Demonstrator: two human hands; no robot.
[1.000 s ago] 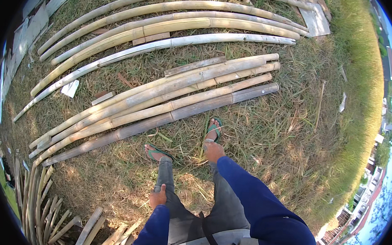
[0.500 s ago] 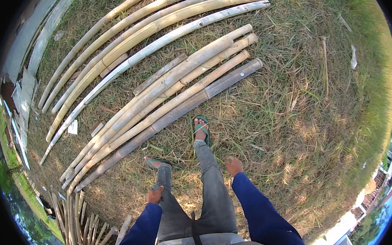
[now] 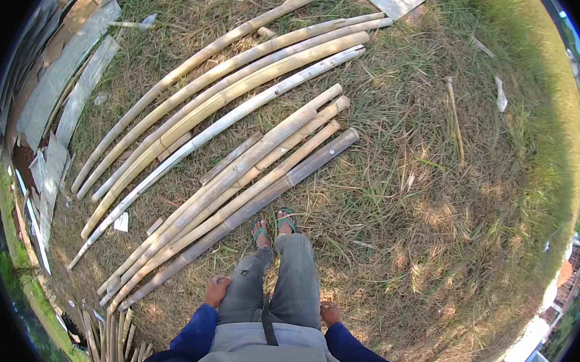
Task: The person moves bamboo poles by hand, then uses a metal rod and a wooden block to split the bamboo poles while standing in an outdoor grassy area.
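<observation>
My left hand (image 3: 216, 290) hangs beside my left thigh, its fingers curled in and nothing visible in them. On the other side, my right hand (image 3: 329, 313) is down near my right hip, fingers folded, with nothing showing in it. Just past my feet, a group of bamboo poles (image 3: 237, 179) lies slantwise on the grass. The nearest is a dark grey bamboo pole (image 3: 255, 202), close to my sandals (image 3: 286, 219). Both hands are apart from the poles.
Farther off lie more long bamboo poles (image 3: 194, 112), spaced apart. Flat boards (image 3: 72, 55) are at the far left. More poles (image 3: 117, 340) stack at the lower left. A wooden stick (image 3: 454, 118) and white scrap (image 3: 501, 94) lie on the right grass.
My feet have come together beside the dark pole after a step. Both hands have drawn back closer to my body. The view has shifted, showing more boards at the far left.
</observation>
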